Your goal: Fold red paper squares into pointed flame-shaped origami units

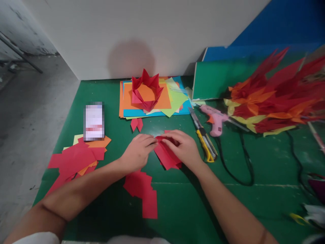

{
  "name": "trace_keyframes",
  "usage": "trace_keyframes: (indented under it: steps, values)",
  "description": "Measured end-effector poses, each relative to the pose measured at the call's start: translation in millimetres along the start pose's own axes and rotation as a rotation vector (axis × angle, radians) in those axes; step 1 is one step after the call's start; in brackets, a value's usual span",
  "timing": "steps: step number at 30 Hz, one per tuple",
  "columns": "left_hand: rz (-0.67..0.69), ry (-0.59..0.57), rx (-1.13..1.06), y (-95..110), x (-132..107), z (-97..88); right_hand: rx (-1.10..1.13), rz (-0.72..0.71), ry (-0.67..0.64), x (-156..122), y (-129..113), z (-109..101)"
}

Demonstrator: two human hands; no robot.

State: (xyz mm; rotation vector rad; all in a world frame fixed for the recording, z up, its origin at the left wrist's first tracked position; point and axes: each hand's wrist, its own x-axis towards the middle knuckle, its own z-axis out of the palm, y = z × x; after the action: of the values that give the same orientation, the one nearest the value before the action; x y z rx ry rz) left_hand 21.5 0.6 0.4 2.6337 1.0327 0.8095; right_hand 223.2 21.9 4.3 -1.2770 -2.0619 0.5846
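Note:
A folded piece of red paper point(166, 156) is between my hands, just above the green table. My left hand point(138, 150) pinches at its upper left corner, thumb and fingertips together. From the other side, my right hand point(185, 145) grips the paper with curled fingers that hide part of it. Several red paper rectangles point(149, 203) lie spread below my left hand. Two small folded red pieces point(136, 124) rest beyond it. Farther back, a ring of folded red paper points point(158, 96) sits on a stack of coloured sheets point(127, 113).
A yellow box cutter point(207, 145) with its blade out and a pink glue gun point(215, 120) with a black cord lie at right. Behind them stand red and orange paper flowers point(269, 101). On the left, a phone point(93, 122) rests by loose red and orange paper point(76, 157).

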Motion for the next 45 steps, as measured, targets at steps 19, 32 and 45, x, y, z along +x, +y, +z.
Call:
trace_keyframes:
  steps: [19, 32, 45]
  values:
    - [-0.034, -0.038, 0.015, -0.4, -0.1, -1.4, -0.274, -0.429, -0.058, 0.2, 12.4, 0.1]
    - [-0.046, -0.09, 0.012, 0.4, -0.6, -1.4, -0.302, -0.387, -0.153, -0.4, 9.3, -3.4]
    - [-0.082, -0.175, 0.072, 4.6, 0.7, -4.3, -0.318, -0.41, -0.187, 3.3, 0.0, -10.8]
